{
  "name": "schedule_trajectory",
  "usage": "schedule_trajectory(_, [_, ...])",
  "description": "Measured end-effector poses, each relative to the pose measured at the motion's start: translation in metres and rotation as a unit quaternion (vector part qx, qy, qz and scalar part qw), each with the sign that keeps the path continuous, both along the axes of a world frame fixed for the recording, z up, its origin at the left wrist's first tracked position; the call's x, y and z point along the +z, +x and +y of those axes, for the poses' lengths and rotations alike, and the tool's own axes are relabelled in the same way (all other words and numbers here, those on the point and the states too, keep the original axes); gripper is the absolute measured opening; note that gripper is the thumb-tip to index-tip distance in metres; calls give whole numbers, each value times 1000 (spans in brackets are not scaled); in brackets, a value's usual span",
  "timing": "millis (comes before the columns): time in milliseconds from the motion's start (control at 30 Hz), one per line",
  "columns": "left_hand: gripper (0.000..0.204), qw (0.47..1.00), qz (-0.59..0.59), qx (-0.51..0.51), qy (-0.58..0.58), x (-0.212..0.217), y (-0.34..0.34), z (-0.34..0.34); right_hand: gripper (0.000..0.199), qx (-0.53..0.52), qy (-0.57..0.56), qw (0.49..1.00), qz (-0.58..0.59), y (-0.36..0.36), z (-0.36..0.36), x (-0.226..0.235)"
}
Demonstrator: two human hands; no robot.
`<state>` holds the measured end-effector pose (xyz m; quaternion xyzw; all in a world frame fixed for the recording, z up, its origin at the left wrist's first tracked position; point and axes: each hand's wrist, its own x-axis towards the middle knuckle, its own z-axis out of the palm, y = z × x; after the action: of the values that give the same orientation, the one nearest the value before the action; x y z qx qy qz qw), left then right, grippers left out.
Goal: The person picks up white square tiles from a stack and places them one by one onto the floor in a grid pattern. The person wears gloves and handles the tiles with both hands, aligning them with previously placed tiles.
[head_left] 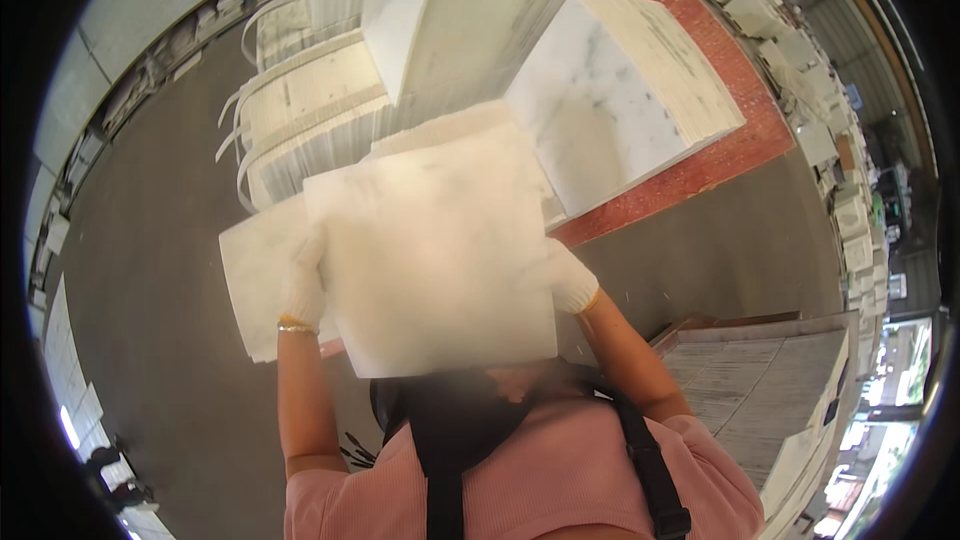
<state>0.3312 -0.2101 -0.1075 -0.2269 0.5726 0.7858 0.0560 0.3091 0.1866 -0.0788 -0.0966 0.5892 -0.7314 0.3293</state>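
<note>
A large square white marble tile point(430, 260) is held up in front of my chest, its pale face toward me. My left hand point(303, 285), in a white knitted glove with an orange cuff, grips the tile's left edge. On the opposite edge my right hand point(570, 277), gloved the same way, has hold of it; its fingers are largely hidden behind the tile. Another pale tile point(250, 275) shows behind my left hand, partly covered. Just beyond, a grey-veined marble stack point(590, 100) stands on a red board point(720, 165).
A taller marble stack point(490, 20) rises farther back. Strapped tile bundles point(315, 110) stand to its left. At lower right is a crate point(760, 370) of stacked slabs. Dark floor point(150, 240) lies left, and stone pieces point(820, 130) line the right side.
</note>
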Motion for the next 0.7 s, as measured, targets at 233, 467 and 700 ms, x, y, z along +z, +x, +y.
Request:
schedule_trajectory(233, [47, 983, 0, 17, -180, 60, -54, -23, 46, 5, 8, 1000, -17, -14, -15, 18])
schedule_trajectory(467, [45, 745, 259, -107, -606, 100, -109, -12, 57, -10, 82, 996, 30, -23, -30, 27])
schedule_trajectory(700, [56, 753, 99, -273, -590, 94, -116, 21, 56, -48, 4, 996, -76, -3, -22, 9])
